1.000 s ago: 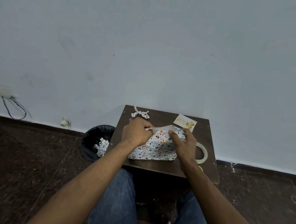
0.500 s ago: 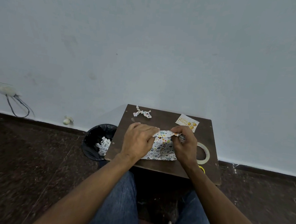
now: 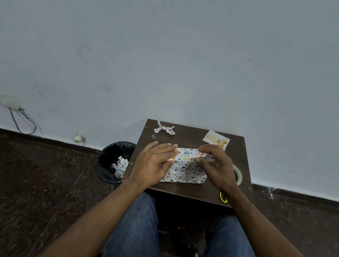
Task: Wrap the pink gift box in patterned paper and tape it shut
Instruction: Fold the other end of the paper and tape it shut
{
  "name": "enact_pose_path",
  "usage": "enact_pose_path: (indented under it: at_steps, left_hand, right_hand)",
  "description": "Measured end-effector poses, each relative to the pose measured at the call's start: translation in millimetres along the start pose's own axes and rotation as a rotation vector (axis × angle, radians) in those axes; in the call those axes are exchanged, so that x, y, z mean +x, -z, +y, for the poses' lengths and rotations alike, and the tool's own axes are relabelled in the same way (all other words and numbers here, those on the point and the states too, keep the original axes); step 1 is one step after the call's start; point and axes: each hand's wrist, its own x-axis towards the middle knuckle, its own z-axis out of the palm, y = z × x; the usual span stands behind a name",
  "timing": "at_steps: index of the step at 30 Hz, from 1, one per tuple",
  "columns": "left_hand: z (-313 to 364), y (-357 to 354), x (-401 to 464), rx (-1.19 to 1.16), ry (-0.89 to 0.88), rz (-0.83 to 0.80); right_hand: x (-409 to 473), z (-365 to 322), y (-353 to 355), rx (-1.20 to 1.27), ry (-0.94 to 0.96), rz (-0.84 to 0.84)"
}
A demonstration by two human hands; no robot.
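The patterned paper, white with small coloured dots, covers the gift box on the small brown table; no pink shows. My left hand lies flat on the left part of the package, fingers straight and pressing the folded flap down. My right hand sits on the right end, thumb and fingers pinching the paper's folded upper edge. A roll of clear tape lies on the table just right of my right hand, partly hidden by it.
A birthday card lies at the table's far right, a crumpled paper scrap at the far left. A yellow-handled tool peeks out at the near edge. A black bin with paper scraps stands left of the table, against the wall.
The raised paper flap has been folded down onto the box. My left hand went from gripping the flap to pressing flat on it; my right hand moved onto the right end.
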Motion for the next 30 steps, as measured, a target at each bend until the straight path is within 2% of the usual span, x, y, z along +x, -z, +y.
enact_pose_path:
  at_steps: [4, 11, 16, 19, 23, 30]
  left_hand:
    - [3, 1, 1, -0.039, 0.038, 0.015]
    - [4, 0, 1, -0.064, 0.052, 0.034]
    - [3, -1, 1, -0.075, 0.060, 0.048]
    - [4, -2, 1, -0.076, 0.067, 0.054]
    - [5, -2, 3, -0.089, 0.102, 0.049]
    - [1, -3, -2, -0.125, 0.058, 0.055]
  right_hand:
    - [0, 0, 15, 0.251, -0.177, -0.093]
    - [6, 3, 19, 0.350, -0.323, -0.011]
    - [7, 8, 9, 0.557, -0.492, 0.104]
    - [13, 5, 3, 0.598, -0.582, 0.157]
    - [14, 1, -2, 0.520, -0.591, 0.211]
    - [2, -8, -5, 0.422, -0.452, 0.267]
